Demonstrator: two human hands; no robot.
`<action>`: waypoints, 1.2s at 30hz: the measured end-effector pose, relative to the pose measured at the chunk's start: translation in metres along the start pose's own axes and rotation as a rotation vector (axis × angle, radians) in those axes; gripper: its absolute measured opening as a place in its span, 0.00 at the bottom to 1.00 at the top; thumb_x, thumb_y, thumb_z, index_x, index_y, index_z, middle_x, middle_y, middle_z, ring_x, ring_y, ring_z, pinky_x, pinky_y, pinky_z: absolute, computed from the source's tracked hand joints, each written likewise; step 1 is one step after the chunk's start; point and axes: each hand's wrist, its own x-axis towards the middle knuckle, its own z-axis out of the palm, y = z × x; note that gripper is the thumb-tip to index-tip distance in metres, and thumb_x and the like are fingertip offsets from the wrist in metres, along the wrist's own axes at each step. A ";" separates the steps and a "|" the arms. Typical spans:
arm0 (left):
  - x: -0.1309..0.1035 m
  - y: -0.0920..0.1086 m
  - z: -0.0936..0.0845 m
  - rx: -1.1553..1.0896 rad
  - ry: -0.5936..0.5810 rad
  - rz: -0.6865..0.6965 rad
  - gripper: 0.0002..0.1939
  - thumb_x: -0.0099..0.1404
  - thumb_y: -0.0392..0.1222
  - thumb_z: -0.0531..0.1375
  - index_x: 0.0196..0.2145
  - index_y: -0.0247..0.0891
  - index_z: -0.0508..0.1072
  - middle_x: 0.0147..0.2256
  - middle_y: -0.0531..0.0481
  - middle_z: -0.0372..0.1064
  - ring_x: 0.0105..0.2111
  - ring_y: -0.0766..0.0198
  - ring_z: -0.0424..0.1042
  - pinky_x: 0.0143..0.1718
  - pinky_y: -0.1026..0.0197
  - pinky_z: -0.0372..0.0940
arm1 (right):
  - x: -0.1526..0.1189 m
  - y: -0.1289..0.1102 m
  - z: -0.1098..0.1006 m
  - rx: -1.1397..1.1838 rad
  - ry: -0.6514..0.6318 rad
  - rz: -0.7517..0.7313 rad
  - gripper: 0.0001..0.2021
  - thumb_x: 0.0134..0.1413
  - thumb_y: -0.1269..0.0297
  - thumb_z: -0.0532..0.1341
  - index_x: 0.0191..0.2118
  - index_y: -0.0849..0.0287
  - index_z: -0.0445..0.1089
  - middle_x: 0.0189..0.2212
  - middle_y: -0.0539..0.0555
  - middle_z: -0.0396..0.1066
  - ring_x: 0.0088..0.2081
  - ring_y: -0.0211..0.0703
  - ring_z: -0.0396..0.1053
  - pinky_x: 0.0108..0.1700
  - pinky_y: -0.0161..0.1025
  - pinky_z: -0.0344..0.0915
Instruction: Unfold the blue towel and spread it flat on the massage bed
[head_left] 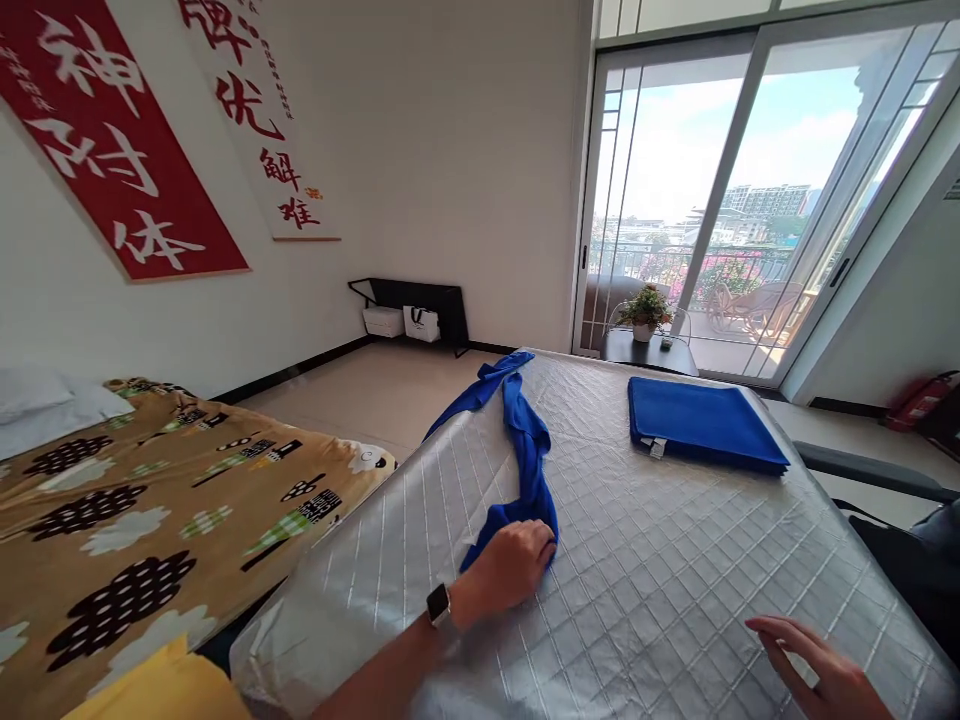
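My left hand (pixel 510 562), with a watch on its wrist, is closed on the near end of a long blue cloth (pixel 527 450). The cloth lies bunched in a loose strip along the silver quilted mattress cover (pixel 637 560). Its far part bends at the mattress corner and hangs over the left edge. At the lower right, my right hand (pixel 821 665) hovers over or rests near the cover, fingers apart and holding nothing. A neatly folded blue cloth (pixel 705 422) with a white tag lies toward the far right of the mattress.
Left of the mattress stands a bed with a brown patterned blanket (pixel 172 520). A potted plant (pixel 643 310) sits on a small black table (pixel 652 350) before the sliding glass door. White bags (pixel 421 324) rest by a black frame. A fire extinguisher (pixel 922 400) is at right.
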 end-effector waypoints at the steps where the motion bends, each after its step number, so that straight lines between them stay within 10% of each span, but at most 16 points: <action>1: -0.008 0.030 0.010 -0.073 -0.025 0.057 0.12 0.76 0.43 0.49 0.42 0.41 0.71 0.40 0.46 0.76 0.39 0.58 0.76 0.43 0.58 0.67 | 0.003 -0.016 0.008 0.005 -0.032 -0.059 0.14 0.61 0.53 0.59 0.50 0.31 0.76 0.47 0.46 0.79 0.44 0.53 0.79 0.44 0.45 0.80; 4: -0.027 0.102 0.038 -0.224 -0.125 0.228 0.10 0.75 0.47 0.53 0.44 0.42 0.71 0.36 0.48 0.77 0.36 0.59 0.77 0.41 0.60 0.68 | 0.018 -0.068 0.035 -0.034 -0.137 -0.257 0.19 0.64 0.58 0.60 0.59 0.39 0.71 0.55 0.50 0.75 0.51 0.50 0.76 0.50 0.42 0.77; 7: -0.028 0.126 0.043 -0.301 -0.265 0.480 0.12 0.76 0.48 0.53 0.44 0.41 0.73 0.37 0.45 0.78 0.39 0.58 0.78 0.43 0.61 0.69 | 0.038 -0.109 0.059 -0.087 -0.300 -0.411 0.26 0.64 0.64 0.59 0.66 0.40 0.64 0.67 0.51 0.61 0.64 0.52 0.64 0.60 0.48 0.70; 10: -0.022 0.086 0.006 -0.503 -0.303 0.520 0.13 0.74 0.51 0.55 0.47 0.44 0.75 0.45 0.46 0.78 0.48 0.59 0.77 0.52 0.62 0.68 | 0.056 -0.128 0.078 -0.101 -0.526 -0.507 0.34 0.58 0.74 0.58 0.67 0.39 0.61 0.72 0.50 0.49 0.70 0.54 0.51 0.67 0.56 0.59; 14: -0.027 -0.021 -0.064 -0.478 0.100 -0.177 0.17 0.74 0.55 0.53 0.47 0.44 0.76 0.49 0.47 0.76 0.51 0.57 0.74 0.57 0.55 0.66 | 0.062 -0.130 0.092 -0.078 -0.651 -0.466 0.37 0.52 0.81 0.54 0.63 0.37 0.67 0.70 0.46 0.54 0.69 0.53 0.55 0.68 0.58 0.58; 17: -0.039 -0.055 -0.086 -0.424 0.313 -0.439 0.19 0.72 0.57 0.53 0.45 0.43 0.76 0.49 0.46 0.75 0.53 0.54 0.73 0.59 0.50 0.64 | 0.060 -0.129 0.096 -0.073 -0.601 -0.444 0.39 0.49 0.84 0.52 0.62 0.39 0.69 0.69 0.48 0.58 0.67 0.52 0.60 0.65 0.53 0.64; 22: -0.056 0.033 -0.053 -0.607 -0.023 -0.176 0.23 0.69 0.61 0.59 0.55 0.50 0.73 0.55 0.48 0.73 0.55 0.55 0.71 0.59 0.55 0.64 | 0.054 -0.141 0.100 -0.073 -0.412 -0.471 0.38 0.49 0.83 0.52 0.65 0.47 0.63 0.56 0.53 0.72 0.55 0.48 0.71 0.55 0.46 0.72; 26: -0.066 0.095 -0.018 -0.646 -0.170 -0.249 0.40 0.59 0.61 0.68 0.66 0.56 0.62 0.63 0.48 0.66 0.61 0.49 0.65 0.64 0.49 0.58 | 0.046 -0.152 0.095 -0.152 -0.209 -0.515 0.26 0.53 0.77 0.59 0.58 0.52 0.66 0.43 0.55 0.76 0.44 0.52 0.74 0.48 0.48 0.73; 30: -0.069 0.097 -0.019 -0.745 -0.271 -0.275 0.33 0.63 0.50 0.66 0.65 0.59 0.64 0.58 0.52 0.72 0.56 0.52 0.71 0.60 0.51 0.62 | 0.041 -0.161 0.064 -0.209 -0.181 -0.538 0.18 0.54 0.70 0.66 0.50 0.52 0.67 0.37 0.52 0.74 0.39 0.52 0.73 0.46 0.49 0.71; 36: -0.059 0.079 -0.083 -0.658 -0.242 -0.133 0.21 0.63 0.40 0.64 0.53 0.53 0.77 0.48 0.56 0.78 0.47 0.59 0.76 0.51 0.62 0.66 | 0.042 -0.162 -0.001 -0.168 -0.254 -0.466 0.09 0.55 0.65 0.67 0.33 0.52 0.64 0.30 0.49 0.71 0.36 0.47 0.71 0.42 0.44 0.71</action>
